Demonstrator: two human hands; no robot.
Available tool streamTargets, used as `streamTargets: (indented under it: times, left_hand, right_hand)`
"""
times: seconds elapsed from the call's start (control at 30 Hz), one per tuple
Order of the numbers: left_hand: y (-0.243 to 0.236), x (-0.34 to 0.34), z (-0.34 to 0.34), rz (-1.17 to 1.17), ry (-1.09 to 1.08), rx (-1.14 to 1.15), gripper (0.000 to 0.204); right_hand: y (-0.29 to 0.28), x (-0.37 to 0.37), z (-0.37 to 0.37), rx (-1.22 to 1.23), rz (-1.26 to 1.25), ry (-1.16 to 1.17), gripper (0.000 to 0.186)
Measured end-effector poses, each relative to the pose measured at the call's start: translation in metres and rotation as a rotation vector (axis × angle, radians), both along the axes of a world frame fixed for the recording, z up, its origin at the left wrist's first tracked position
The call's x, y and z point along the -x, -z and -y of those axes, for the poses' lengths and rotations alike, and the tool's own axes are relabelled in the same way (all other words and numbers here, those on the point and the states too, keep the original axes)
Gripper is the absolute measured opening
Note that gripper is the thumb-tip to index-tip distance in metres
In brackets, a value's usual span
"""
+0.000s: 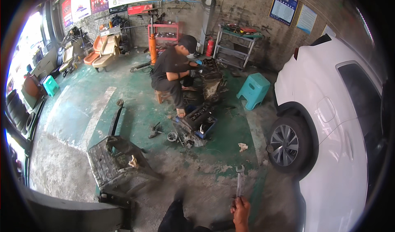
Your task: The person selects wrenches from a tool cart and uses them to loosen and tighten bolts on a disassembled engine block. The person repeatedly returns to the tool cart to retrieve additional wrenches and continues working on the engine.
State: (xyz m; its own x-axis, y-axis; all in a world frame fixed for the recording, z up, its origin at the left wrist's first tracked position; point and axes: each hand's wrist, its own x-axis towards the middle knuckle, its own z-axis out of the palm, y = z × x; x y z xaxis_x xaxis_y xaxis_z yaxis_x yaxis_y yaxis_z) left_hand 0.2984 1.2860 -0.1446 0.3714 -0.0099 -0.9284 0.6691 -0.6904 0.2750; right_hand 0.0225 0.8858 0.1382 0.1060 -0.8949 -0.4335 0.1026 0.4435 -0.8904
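Wrench (239, 184) was gripped near its lower end by fingers (234, 206) of the right hand (241, 212), above the floor (205, 199); long axis was pointed ahead. Left hand was out of view, state unknown.

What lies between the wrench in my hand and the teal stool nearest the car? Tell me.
In the head view, a crumpled pale scrap lies between the wrench in your right hand and that stool.

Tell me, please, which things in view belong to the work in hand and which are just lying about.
Work in hand:
- wrench, held in the right hand

Apparently just about:
- larger teal stool
- beige seat
- red fire extinguisher
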Motion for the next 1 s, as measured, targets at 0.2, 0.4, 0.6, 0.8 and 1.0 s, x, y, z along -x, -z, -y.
streamTargets:
  times: [0.2, 0.4, 0.6, 0.8, 1.0]
  left_hand:
    - [0.003, -0.076, 0.113, 0.081, 0.126, 0.069, 0.016]
    - [-0.031, -0.189, 0.308, 0.345, 0.098, 0.415, 0.018]
    - [-0.055, -0.2, 0.43, 0.472, 0.247, 0.467, 0.022]
    - [-0.01, -0.134, 0.411, 0.342, 0.305, 0.291, 0.021]
    - [-0.019, -0.02, 0.369, 0.107, 0.103, -0.073, 0.021]
  right_hand:
    - [-0.018, -0.007, 0.06, 0.14, -0.102, 0.28, 0.016]
    - [-0.013, -0.009, 0.098, 0.06, -0.113, 0.442, 0.019]
    - [-0.002, -0.009, 0.161, 0.085, -0.128, 0.399, 0.017]
    - [-0.004, 0.015, 0.264, 0.076, -0.085, 0.283, 0.019]
    - [-0.004, 0.059, 0.376, 0.033, -0.056, 0.166, 0.016]
